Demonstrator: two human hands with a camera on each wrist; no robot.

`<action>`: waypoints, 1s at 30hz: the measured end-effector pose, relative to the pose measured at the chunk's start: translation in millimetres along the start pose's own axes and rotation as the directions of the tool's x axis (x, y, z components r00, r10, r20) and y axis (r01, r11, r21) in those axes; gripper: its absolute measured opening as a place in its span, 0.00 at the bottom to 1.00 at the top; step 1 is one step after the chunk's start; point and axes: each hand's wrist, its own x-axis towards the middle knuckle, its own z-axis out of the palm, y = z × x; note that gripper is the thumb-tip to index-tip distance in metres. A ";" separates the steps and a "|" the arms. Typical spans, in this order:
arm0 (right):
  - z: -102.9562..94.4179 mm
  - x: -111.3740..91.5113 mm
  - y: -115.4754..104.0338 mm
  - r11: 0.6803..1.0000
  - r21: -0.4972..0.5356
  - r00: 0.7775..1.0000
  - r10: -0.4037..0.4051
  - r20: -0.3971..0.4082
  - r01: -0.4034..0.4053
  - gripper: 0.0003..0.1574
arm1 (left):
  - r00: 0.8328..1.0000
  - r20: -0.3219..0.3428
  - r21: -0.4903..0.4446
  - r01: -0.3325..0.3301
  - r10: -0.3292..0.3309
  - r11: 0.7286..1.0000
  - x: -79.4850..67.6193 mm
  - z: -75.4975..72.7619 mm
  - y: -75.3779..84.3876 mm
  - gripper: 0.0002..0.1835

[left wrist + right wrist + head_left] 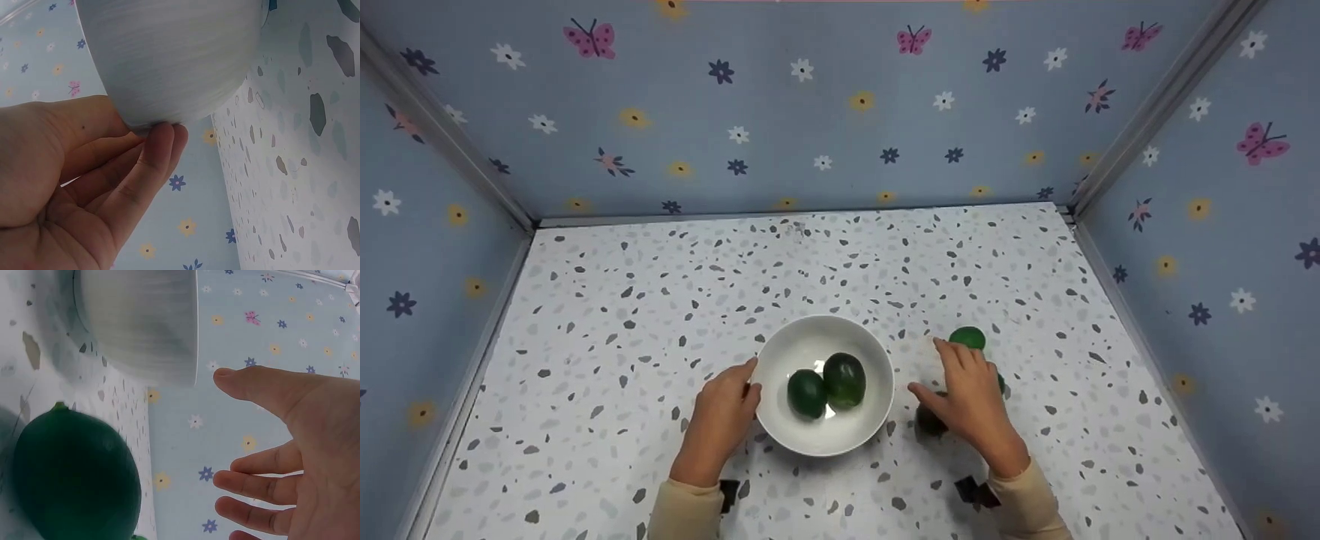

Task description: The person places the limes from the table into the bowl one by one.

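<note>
A white bowl stands on the table with two dark green, avocado-like fruits inside, one on the left and one on the right. My left hand pinches the bowl's left rim between thumb and fingers, as the left wrist view also shows. To the bowl's right, my right hand hovers with fingers spread and nothing held. Around it lie a brighter green fruit, a dark fruit below the thumb, and another green fruit mostly hidden behind the hand.
The speckled white table meets a blue patterned wall at the back. Similar panels rise on the left and right, with grey metal edging at the corners.
</note>
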 end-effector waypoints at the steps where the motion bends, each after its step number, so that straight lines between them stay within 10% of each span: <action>1: -0.8 -1.7 1.9 1.000 -0.002 1.000 0.013 0.001 -0.013 0.49 | 1.000 0.002 0.001 0.003 -0.003 1.000 0.0 -0.2 0.0 0.22; 30: 9.0 -56.1 60.7 0.918 -0.064 0.920 0.392 -0.015 -0.392 0.54 | 1.000 -0.009 0.006 -0.010 0.010 1.000 -0.7 -0.6 0.1 0.22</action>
